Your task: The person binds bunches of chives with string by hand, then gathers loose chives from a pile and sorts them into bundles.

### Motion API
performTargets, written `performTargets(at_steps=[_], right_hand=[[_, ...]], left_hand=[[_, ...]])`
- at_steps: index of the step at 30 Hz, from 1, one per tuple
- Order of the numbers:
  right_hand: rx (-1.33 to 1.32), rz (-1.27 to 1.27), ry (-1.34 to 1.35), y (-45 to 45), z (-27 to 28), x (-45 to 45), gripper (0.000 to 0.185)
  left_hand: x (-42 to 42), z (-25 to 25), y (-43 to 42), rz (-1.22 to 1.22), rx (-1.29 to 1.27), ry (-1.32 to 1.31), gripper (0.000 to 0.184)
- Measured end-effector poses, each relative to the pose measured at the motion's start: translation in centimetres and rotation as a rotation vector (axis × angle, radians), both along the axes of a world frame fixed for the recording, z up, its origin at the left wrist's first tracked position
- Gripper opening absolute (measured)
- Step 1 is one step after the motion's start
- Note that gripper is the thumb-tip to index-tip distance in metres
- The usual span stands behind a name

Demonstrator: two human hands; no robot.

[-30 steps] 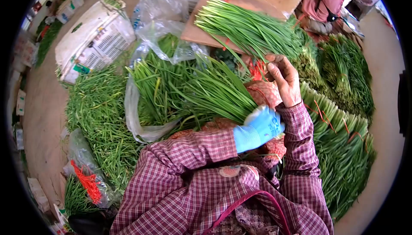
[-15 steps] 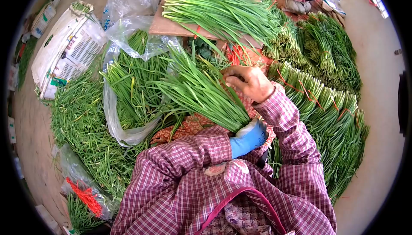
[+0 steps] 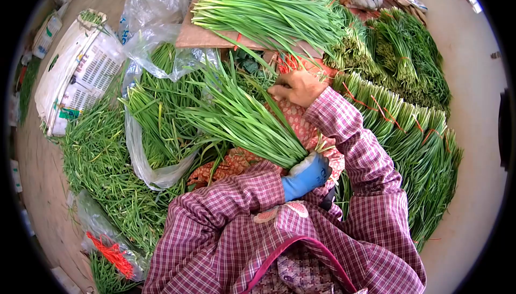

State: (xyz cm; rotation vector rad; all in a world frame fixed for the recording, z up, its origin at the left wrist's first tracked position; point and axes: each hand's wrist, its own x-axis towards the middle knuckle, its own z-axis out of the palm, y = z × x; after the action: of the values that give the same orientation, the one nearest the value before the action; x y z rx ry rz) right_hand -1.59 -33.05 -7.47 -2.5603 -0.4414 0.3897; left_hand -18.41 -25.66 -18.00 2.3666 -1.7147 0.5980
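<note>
My left hand [image 3: 309, 174], in a blue glove with a pale palm, is closed around the stem end of a bunch of garlic chives [image 3: 244, 119]. The long green blades fan out to the upper left, and a few pale stem ends show beyond the glove. My bare right hand [image 3: 301, 87] is over the bunch's right edge, its fingers curled in a pinch beside some blades. What lies between those fingertips is hidden. Beneath both hands is a red patterned cloth [image 3: 293, 116].
A larger pile of chives [image 3: 269, 14] lies on a brown board [image 3: 199, 33]. Tied bundles [image 3: 408, 127] stand at right. Left are a clear plastic bag [image 3: 153, 178] of chives, loose chives [image 3: 102, 154], a white crate [image 3: 88, 87] and red ties [image 3: 110, 255].
My right hand has moved slightly left, with its fingers still curled. The left hand keeps its grip on the chives. The whole view has shifted a little.
</note>
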Motion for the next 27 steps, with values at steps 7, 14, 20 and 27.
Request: performTargets(at_steps=[7, 14, 20, 27], right_hand=[[-0.269, 0.076, -0.015, 1.7, -0.1, -0.5, 0.041], [0.279, -0.063, 0.395, 1.3, 0.3, -0.7, 0.026], [0.344, -0.07, 0.501, 1.7, 1.1, -1.2, 0.052], [0.142, 0.093, 0.17, 2.4, 1.3, -1.6, 0.049]], left_hand=[[0.1, 0.3, 0.0, -0.013, -0.002, -0.011, 0.016], [-0.6, -0.1, 0.0, 0.028, 0.056, -0.019, 0.015], [-0.9, -1.4, -0.5, 0.064, 0.151, -0.142, 0.014], [-1.0, -1.7, -0.7, 0.121, 0.177, -0.252, 0.011]])
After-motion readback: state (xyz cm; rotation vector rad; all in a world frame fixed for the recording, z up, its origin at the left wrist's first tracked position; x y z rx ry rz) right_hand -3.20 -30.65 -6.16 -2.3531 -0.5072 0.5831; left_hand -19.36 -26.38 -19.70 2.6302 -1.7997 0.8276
